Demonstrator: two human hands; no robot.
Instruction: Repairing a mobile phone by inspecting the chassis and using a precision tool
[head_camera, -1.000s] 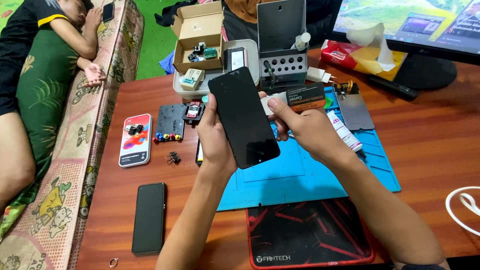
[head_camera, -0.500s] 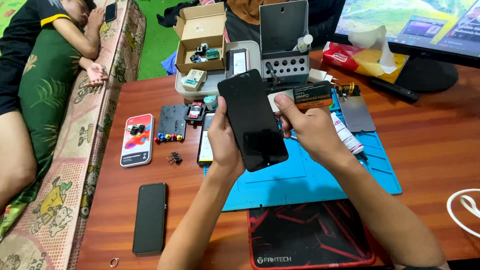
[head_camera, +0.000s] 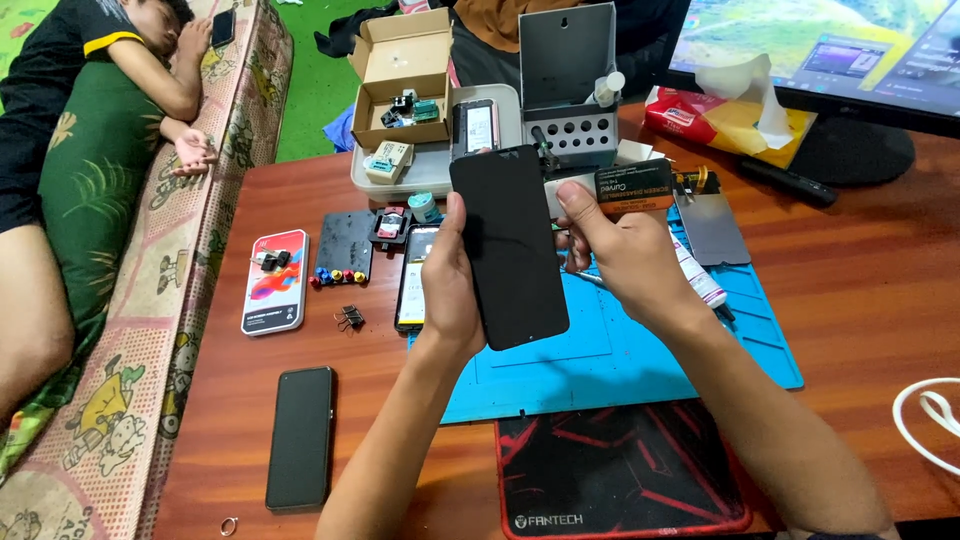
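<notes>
I hold a black phone screen panel (head_camera: 510, 245) upright over a blue work mat (head_camera: 620, 350). My left hand (head_camera: 450, 290) grips its left edge from behind, thumb on the front. My right hand (head_camera: 620, 255) pinches the right edge with thumb and fingers. The panel's glass is dark and blank. Beneath my left hand lies an opened phone (head_camera: 415, 275) with its inside showing, partly hidden by my wrist.
A black phone (head_camera: 300, 435) lies near the front left of the wooden table (head_camera: 850, 300). A colourful phone case (head_camera: 275, 280), small tool plate (head_camera: 345, 245), binder clip (head_camera: 350, 318), grey tray (head_camera: 430, 175), cardboard box (head_camera: 400, 75), tool stand (head_camera: 570, 85), monitor (head_camera: 830, 50), black mouse pad (head_camera: 620, 470). A person lies on the sofa (head_camera: 150, 300).
Both hands have shifted the black panel slightly toward me and more upright; the camera view has tilted a little. Nothing on the table moved.
</notes>
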